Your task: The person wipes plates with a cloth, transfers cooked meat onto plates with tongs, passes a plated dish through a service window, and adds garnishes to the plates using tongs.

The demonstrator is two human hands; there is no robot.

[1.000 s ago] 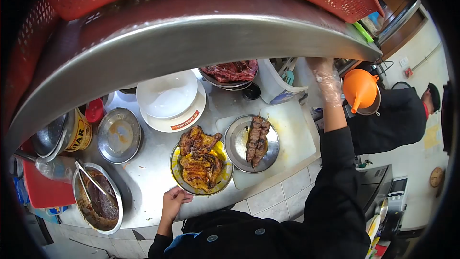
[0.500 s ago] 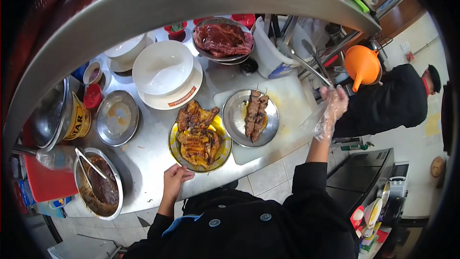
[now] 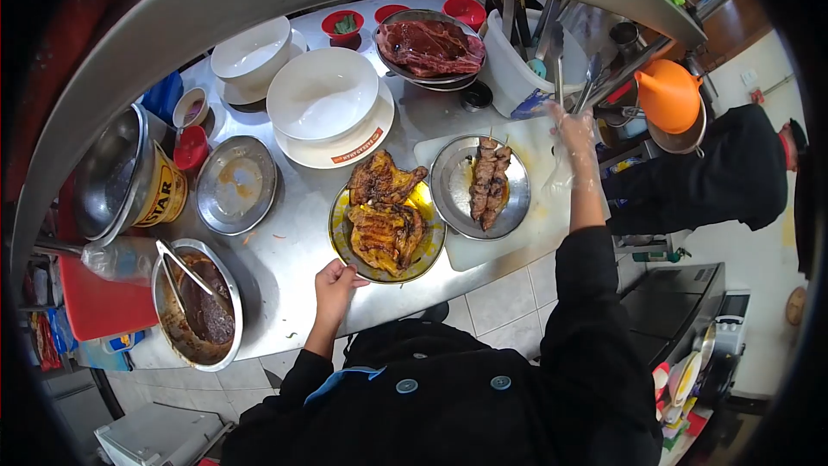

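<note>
My left hand [image 3: 337, 286] is closed on the near rim of a metal plate [image 3: 335, 250] that holds grilled chicken pieces [image 3: 385, 229] in yellow oil. My right hand [image 3: 573, 128], in a clear plastic glove, grips metal tongs [image 3: 559, 65], whose arms stand apart and point away from me. They are beside a white plastic tub [image 3: 509, 78] of utensils. To the right of the chicken, a second metal plate [image 3: 448, 190] with skewered grilled meat [image 3: 489, 183] rests partly on a white cutting board [image 3: 543, 198].
White bowls [image 3: 323, 95] and a metal plate of raw meat [image 3: 431, 47] stand at the back. At left are another metal plate [image 3: 237, 185] and a bowl of dark sauce [image 3: 207, 311] with tongs in it. An orange funnel [image 3: 670, 97] and another person [image 3: 716, 168] are at right.
My right hand has moved away from me toward the tub, and its tongs now point more upright. The whole view has shifted slightly. My left hand stays at the chicken plate.
</note>
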